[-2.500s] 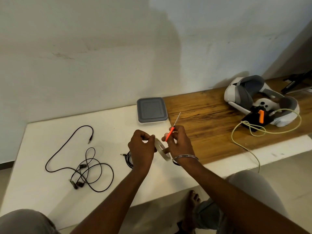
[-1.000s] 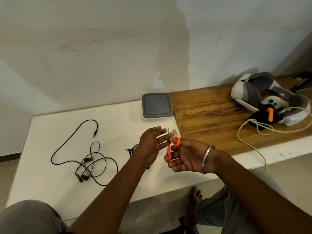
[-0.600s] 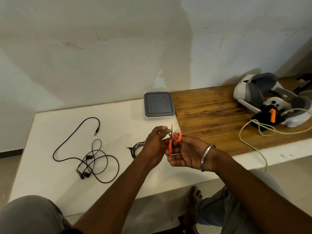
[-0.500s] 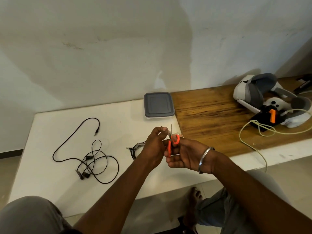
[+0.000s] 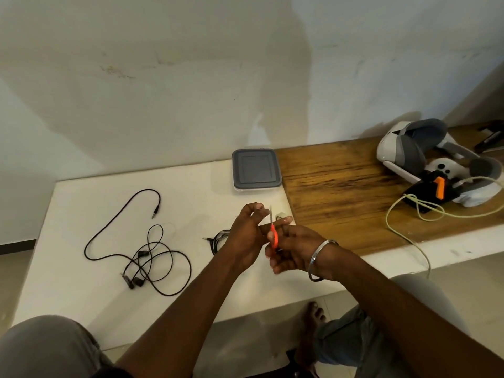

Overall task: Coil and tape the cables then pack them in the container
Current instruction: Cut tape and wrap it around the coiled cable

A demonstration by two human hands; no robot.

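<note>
My right hand (image 5: pixel 296 249) grips small orange-handled scissors (image 5: pixel 273 238), blade pointing up and away. My left hand (image 5: pixel 246 233) is right beside it, thumb and forefinger pinched by the blade on what looks like a strip of tape, barely visible. A pale tape roll (image 5: pixel 281 214) shows just past the fingertips. A coiled black cable (image 5: pixel 217 239) lies on the white table (image 5: pixel 81 282), partly hidden by my left hand. Loose black earphones and a cable (image 5: pixel 141 249) lie at the left. The container with a grey lid (image 5: pixel 256 169) stands at the back.
A wooden board (image 5: pixel 341 192) covers the table's right half. On it sit a white and grey headset (image 5: pixel 409 151), a black device with an orange part (image 5: pixel 439 186) and a pale green cable (image 5: pixel 403 211) that trails over the front edge. My knees are below the table edge.
The scissors went from loosely held beside the tape roll to a cutting grip with the blade up. The roll has left my hands. In the last half second the hands barely moved.
</note>
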